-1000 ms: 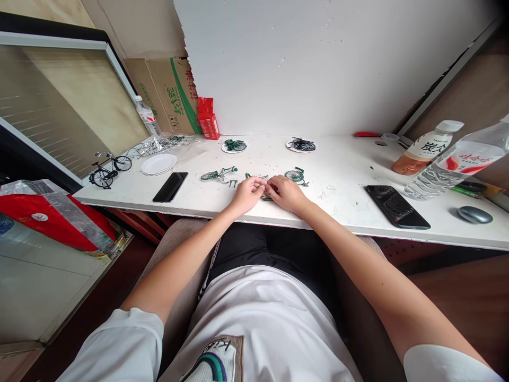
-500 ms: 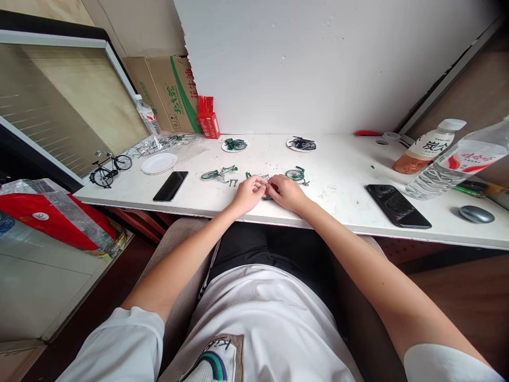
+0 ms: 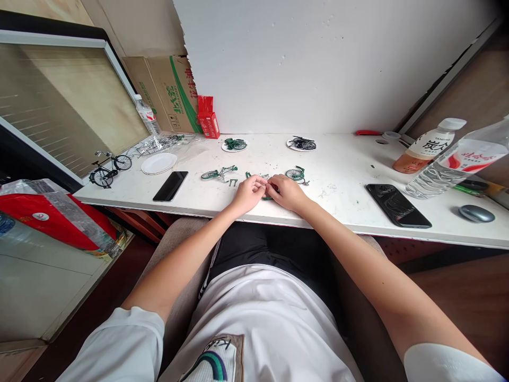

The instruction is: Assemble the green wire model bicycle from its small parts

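Note:
Close together over the white tabletop, my left hand (image 3: 250, 193) and my right hand (image 3: 287, 192) meet at the fingertips. Both are closed in a pinch. Between and below them a small green piece (image 3: 268, 198) shows in part; the fingers hide what they grip. Green model bicycle parts lie around them: a frame with a wheel (image 3: 219, 173) and a small green bracket (image 3: 233, 182) on the left, a green wheel with a fender (image 3: 295, 173) just beyond my right hand. More green bits peek out behind my fingers.
Two white plates hold green parts (image 3: 235, 144) and black parts (image 3: 302, 142) at the back. An assembled black model bicycle (image 3: 110, 168) stands left, near stacked plates (image 3: 159, 163) and a phone (image 3: 170, 186). Another phone (image 3: 397, 205), bottles (image 3: 457, 164) and a mouse (image 3: 476, 213) are right.

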`<action>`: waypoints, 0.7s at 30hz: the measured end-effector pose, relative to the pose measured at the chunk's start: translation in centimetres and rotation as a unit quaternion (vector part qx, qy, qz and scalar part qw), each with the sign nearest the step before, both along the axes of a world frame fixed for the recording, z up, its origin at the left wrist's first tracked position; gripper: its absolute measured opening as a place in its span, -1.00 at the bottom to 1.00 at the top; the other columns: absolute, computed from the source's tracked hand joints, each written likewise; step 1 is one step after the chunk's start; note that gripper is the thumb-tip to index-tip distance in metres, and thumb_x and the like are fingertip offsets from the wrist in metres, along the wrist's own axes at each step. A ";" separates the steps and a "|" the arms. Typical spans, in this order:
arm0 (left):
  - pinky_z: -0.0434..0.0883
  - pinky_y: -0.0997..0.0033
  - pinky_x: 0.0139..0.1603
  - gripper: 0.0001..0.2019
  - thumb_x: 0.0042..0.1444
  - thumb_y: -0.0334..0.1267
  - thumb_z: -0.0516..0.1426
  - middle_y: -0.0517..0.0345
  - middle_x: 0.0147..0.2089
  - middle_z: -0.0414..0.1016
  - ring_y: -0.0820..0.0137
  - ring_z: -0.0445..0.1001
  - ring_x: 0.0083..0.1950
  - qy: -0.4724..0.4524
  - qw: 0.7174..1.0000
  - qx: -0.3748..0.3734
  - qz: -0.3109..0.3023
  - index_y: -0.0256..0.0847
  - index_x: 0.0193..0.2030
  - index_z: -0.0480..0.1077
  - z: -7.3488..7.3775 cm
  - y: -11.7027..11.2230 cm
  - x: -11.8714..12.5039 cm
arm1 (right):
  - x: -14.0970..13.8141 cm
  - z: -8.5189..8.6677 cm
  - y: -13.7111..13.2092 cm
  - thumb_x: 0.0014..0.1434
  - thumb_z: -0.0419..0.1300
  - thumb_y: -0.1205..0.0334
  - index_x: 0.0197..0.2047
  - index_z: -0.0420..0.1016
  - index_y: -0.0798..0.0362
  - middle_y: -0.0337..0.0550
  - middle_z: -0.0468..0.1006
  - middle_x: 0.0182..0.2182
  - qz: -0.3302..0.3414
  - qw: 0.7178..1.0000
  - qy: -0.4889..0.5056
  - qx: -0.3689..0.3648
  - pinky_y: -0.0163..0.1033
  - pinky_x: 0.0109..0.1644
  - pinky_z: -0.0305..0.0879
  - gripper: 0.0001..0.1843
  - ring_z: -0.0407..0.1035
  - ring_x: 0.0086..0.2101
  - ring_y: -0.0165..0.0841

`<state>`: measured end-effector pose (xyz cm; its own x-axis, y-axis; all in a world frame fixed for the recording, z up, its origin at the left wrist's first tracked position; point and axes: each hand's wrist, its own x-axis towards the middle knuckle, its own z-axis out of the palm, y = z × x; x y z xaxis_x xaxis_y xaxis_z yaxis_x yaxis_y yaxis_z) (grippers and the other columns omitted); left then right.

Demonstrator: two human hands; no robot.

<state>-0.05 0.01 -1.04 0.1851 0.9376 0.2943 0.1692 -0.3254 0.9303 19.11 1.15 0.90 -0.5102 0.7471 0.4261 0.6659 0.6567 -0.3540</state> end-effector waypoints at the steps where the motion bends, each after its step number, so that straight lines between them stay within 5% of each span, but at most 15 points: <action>1: 0.60 0.37 -0.13 -0.90 0.29 -0.41 0.26 0.11 -0.24 0.62 0.41 0.66 -0.27 0.000 1.000 0.000 0.001 -0.22 -0.07 0.49 0.0 0.0 0.0 | 0.0 0.0 0.0 0.48 0.05 0.17 -0.27 0.52 0.04 0.00 0.61 -0.29 0.000 1.000 -0.001 0.000 -0.16 -0.18 0.20 -0.69 0.39 -0.26 -0.21; 21: 0.59 0.38 -0.13 -0.86 0.28 -0.48 0.21 0.13 -0.25 0.61 0.42 0.64 -0.28 0.014 1.000 -0.001 0.004 -0.22 -0.08 0.48 0.3 -0.2 0.1 | -0.1 0.0 -0.1 0.48 0.05 0.17 -0.27 0.53 0.04 0.00 0.61 -0.30 0.000 1.000 -0.006 0.002 -0.17 -0.19 0.19 -0.68 0.40 -0.25 -0.20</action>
